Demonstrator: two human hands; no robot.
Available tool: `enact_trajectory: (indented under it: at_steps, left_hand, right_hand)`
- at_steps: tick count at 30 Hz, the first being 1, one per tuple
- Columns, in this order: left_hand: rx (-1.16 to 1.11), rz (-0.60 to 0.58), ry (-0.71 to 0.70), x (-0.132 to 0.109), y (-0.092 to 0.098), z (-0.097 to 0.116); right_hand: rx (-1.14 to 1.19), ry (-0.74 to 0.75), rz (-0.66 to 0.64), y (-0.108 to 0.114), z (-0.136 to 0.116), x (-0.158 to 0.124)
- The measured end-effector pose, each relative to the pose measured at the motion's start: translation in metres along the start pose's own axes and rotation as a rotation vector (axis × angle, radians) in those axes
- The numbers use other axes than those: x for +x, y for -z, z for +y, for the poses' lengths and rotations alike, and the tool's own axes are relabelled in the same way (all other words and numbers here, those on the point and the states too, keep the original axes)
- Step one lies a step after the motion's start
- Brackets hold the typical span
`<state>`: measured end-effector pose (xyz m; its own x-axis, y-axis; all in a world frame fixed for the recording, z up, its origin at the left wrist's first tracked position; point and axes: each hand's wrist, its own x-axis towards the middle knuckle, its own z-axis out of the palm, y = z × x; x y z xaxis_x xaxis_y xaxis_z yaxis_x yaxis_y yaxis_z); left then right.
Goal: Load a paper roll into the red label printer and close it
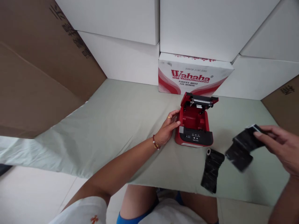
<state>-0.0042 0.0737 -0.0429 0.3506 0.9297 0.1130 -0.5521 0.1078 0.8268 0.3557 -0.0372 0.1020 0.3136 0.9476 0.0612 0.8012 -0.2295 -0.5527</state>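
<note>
A small red printer [195,123] with a black front panel stands on the pale green cloth [121,124], its lid tipped open toward the back and its paper bay bare. My left hand [168,128] rests against the printer's left side, fingers curled on its edge. My right hand [281,146], at the far right above the cloth, pinches a crumpled black plastic wrapper [244,147] that hangs down to the left. A roll wrapped in black plastic [212,169] lies on the cloth in front of the printer.
A white Wahaha water carton [193,77] sits right behind the printer, with plain white boxes [210,28] stacked around it. Brown cardboard [39,65] leans at the left and another piece [285,96] at the right. My knees are at the cloth's near edge.
</note>
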Motion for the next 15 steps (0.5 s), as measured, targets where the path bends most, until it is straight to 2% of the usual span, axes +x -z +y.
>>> enact_trajectory:
  at_steps: [3,4,6,8,9,10,13,15]
  left_hand:
    - [-0.002,0.004,0.001,0.0,0.0,0.0]
    - [-0.002,0.005,0.0,0.0,0.0,0.001]
    - [0.004,0.001,-0.001,0.0,0.0,0.001]
    - [0.011,-0.005,0.002,0.0,0.001,0.002]
    - [0.013,-0.006,0.005,0.0,0.001,0.002]
    - [0.013,-0.006,0.007,0.0,0.001,0.002]
    - [0.004,-0.003,0.007,0.0,0.003,0.002]
    - [-0.004,-0.007,0.009,0.0,0.003,0.001]
  right_hand:
    - [0.103,-0.062,-0.335,-0.009,0.039,-0.006]
    - [0.075,-0.056,-0.39,-0.016,0.047,-0.01]
    - [-0.02,-0.014,-0.346,-0.031,0.053,-0.019]
    - [-0.071,0.072,-0.183,-0.045,0.046,-0.031]
    - [-0.059,0.126,-0.135,-0.05,0.037,-0.038]
    - [-0.025,0.181,-0.144,-0.055,0.027,-0.044]
    - [0.071,0.302,-0.377,-0.068,-0.003,-0.061]
    - [0.055,0.32,-0.458,-0.079,-0.012,-0.065]
